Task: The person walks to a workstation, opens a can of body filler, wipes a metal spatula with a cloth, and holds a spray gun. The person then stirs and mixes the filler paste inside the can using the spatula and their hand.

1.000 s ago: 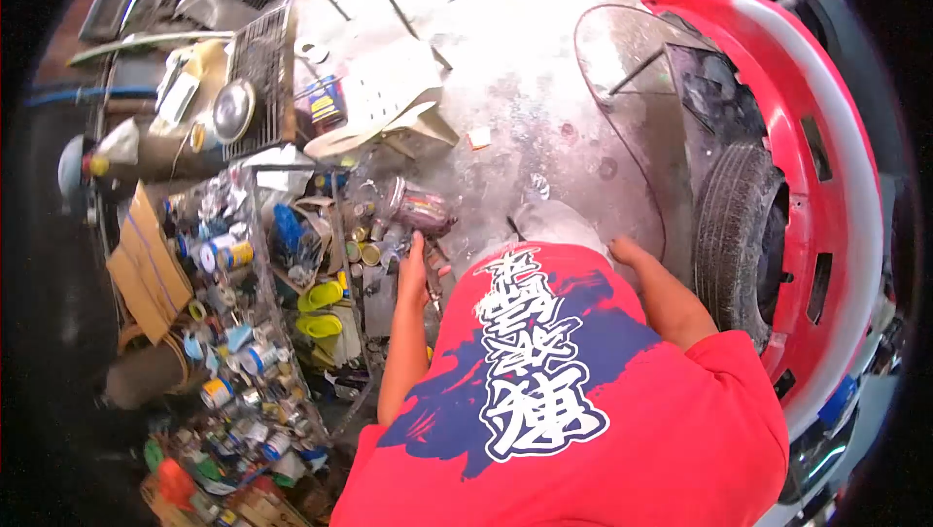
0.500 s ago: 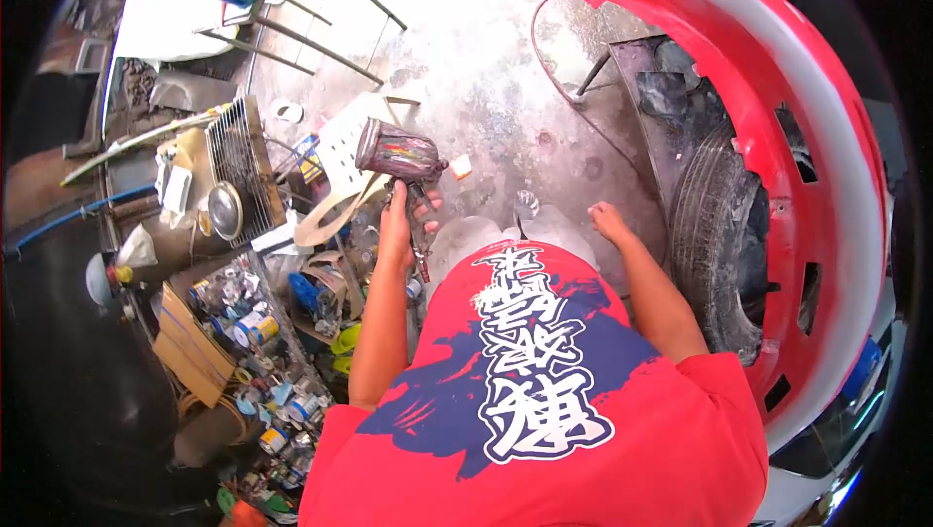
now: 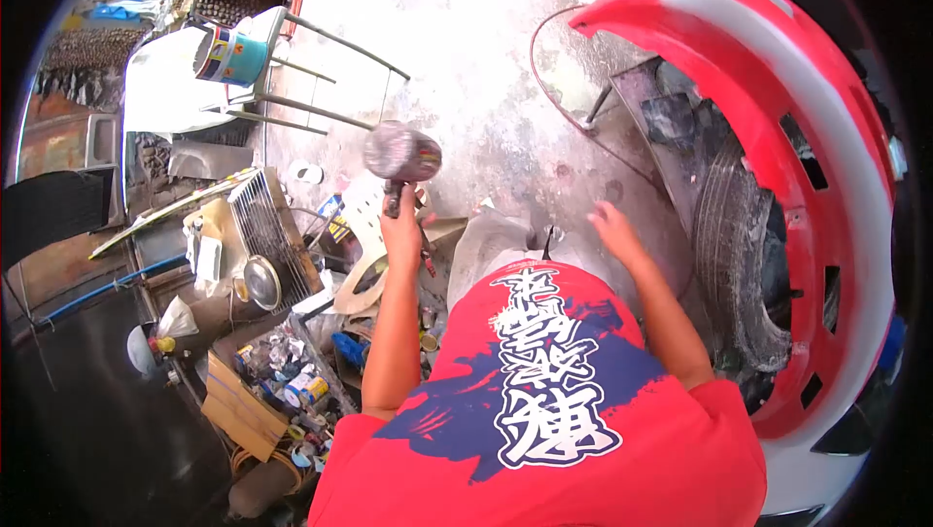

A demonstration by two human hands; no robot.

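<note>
My left hand (image 3: 402, 228) is wrapped round the handle of a paint spray gun (image 3: 401, 153). Its paint-stained cup is upward and blurred by motion, hiding its details. A beige plastic chair (image 3: 365, 198) lies just behind and left of the gun. My right hand (image 3: 612, 228) hangs over the concrete floor at my right side, with its fingers loosely stretched and nothing visible in them. Farther right, a red car bumper (image 3: 789, 221) with a grey-white band curves beside a worn tire (image 3: 724, 255); my right hand is apart from both.
A teal paint can (image 3: 236, 57) rests on a white chair (image 3: 160, 89) at the upper left. A box of cans and scraps (image 3: 292, 371), a wire rack (image 3: 272, 235) and a cardboard piece (image 3: 238, 408) crowd my left. A thin hose (image 3: 539, 65) crosses the floor (image 3: 466, 60).
The view has shifted, bringing an orange panel into sight at the upper left. The spray gun in my left hand has turned, its cup more upright. My right hand's fingers have loosened.
</note>
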